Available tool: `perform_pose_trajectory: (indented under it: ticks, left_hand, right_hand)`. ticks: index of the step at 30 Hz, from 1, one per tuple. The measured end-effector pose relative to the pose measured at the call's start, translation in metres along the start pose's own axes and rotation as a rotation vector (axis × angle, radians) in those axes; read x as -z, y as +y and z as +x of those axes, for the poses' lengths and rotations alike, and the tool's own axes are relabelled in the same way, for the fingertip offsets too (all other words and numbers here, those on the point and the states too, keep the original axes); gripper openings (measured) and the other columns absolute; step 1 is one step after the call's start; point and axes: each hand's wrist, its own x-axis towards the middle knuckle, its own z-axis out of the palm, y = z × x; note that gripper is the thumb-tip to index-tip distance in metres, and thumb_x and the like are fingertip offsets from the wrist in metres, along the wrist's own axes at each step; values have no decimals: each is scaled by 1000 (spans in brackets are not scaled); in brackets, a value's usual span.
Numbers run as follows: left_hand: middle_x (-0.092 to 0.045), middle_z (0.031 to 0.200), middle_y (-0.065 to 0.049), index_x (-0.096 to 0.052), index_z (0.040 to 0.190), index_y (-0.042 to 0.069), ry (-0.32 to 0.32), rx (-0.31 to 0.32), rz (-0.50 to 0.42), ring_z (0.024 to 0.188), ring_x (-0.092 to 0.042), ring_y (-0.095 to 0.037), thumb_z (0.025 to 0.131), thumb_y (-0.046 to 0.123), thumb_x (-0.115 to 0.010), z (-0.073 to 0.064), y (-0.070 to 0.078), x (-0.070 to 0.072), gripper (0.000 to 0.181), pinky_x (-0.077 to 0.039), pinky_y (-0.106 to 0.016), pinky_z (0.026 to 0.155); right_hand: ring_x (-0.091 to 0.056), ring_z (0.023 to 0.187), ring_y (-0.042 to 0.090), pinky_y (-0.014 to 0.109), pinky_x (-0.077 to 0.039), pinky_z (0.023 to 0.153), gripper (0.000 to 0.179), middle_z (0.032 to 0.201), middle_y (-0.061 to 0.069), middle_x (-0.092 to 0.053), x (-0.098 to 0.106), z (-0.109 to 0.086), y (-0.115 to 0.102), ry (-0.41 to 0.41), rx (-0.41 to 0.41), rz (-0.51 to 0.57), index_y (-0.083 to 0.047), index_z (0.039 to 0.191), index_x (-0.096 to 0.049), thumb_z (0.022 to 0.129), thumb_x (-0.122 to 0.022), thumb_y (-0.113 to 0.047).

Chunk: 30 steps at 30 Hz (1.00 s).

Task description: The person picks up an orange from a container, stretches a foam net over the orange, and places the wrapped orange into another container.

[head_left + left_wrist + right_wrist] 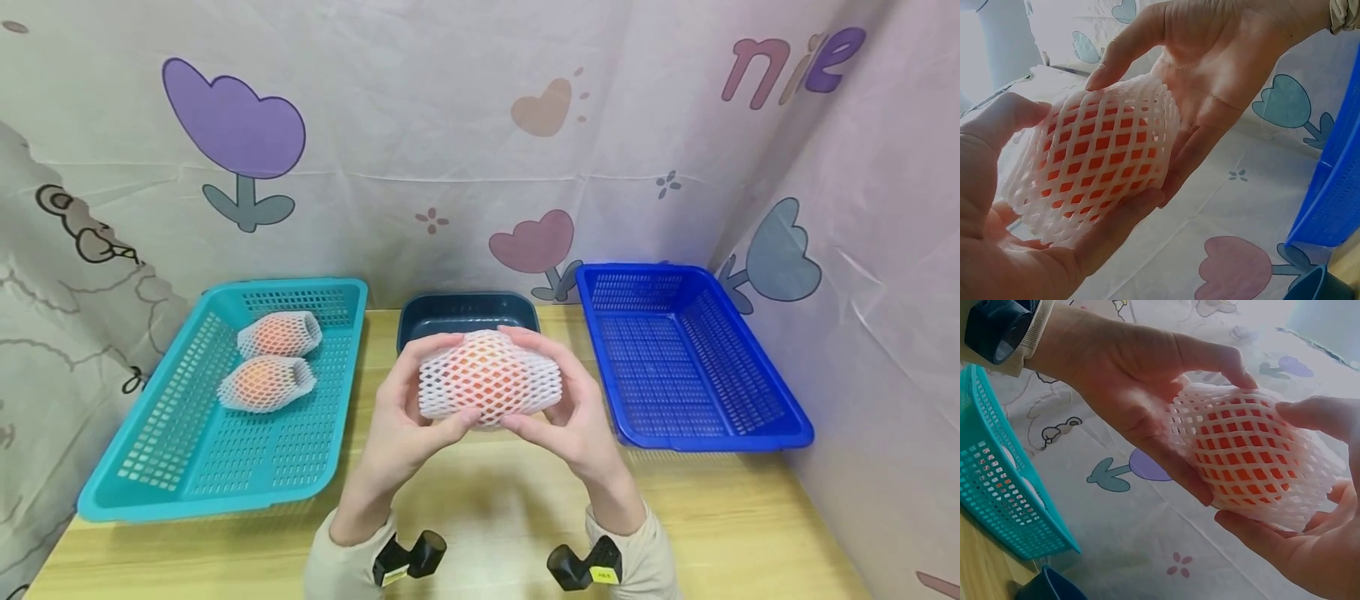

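Between my two hands I hold a round orange-red fruit [491, 379] wrapped in a white foam net sleeve, raised above the table. My left hand [405, 417] grips its left end, thumb on the near side and fingers over the top. On the right end my right hand [570, 408] grips in the same way. The left wrist view shows the net-wrapped fruit [1100, 156] with both thumbs pressing its near side. In the right wrist view the sleeve [1247, 450] covers the whole fruit, so its exact kind cannot be told.
A teal basket [341, 417] at the left holds two more net-wrapped fruits [262, 383]. Behind my hands stands a small dark blue tub [468, 302]. To the right is a blue basket [645, 375]. A printed cloth [420, 100] hangs behind the wooden table [480, 517].
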Motion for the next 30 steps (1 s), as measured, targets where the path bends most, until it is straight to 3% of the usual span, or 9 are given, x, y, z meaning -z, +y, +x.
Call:
perform_pose_trajectory:
  ticks: [6, 9, 13, 20, 30]
  left_hand:
    - [-44, 142, -17, -41, 143, 4, 9, -36, -18, 117, -51, -38, 74, -14, -75, 2, -1, -1, 79, -57, -42, 87]
    - [-44, 144, -17, -38, 144, 3, 0, -44, -12, 119, -51, -38, 70, -18, -75, 3, -2, -1, 85, -56, -42, 89]
    - [-43, 146, -17, -36, 145, 1, -18, -34, 1, 120, -51, -37, 69, -19, -75, 4, -3, 0, 88, -55, -42, 90]
    - [-43, 141, -14, -35, 148, 10, -44, 43, -7, 115, -53, -34, 77, -9, -76, 4, -4, -3, 84, -56, -42, 88]
    - [-41, 142, -12, -35, 150, 18, -8, 109, -17, 112, -55, -35, 85, 0, -75, 2, -4, -6, 79, -58, -45, 81]
  right_hand:
    - [-47, 123, 34, 37, -53, 94, 70, 146, 20, -41, -1, -1, 2, 50, -98, 9, -1, 146, -40, 89, -75, -19]
    - [-50, 119, 32, 35, -54, 91, 68, 142, 19, -43, -1, -2, 3, 77, -149, 2, -3, 146, -41, 88, -75, -16]
    - [-51, 116, 32, 34, -54, 90, 68, 139, 19, -44, -1, -1, 3, 86, -158, -15, -1, 144, -43, 86, -76, -11]
    - [-50, 115, 31, 33, -55, 88, 69, 138, 21, -45, 0, 1, 0, 126, -154, 20, 1, 141, -45, 82, -80, -7]
    - [-51, 114, 31, 36, -57, 85, 72, 137, 22, -45, -2, 1, -1, 150, -148, 43, 2, 140, -46, 78, -83, -1]
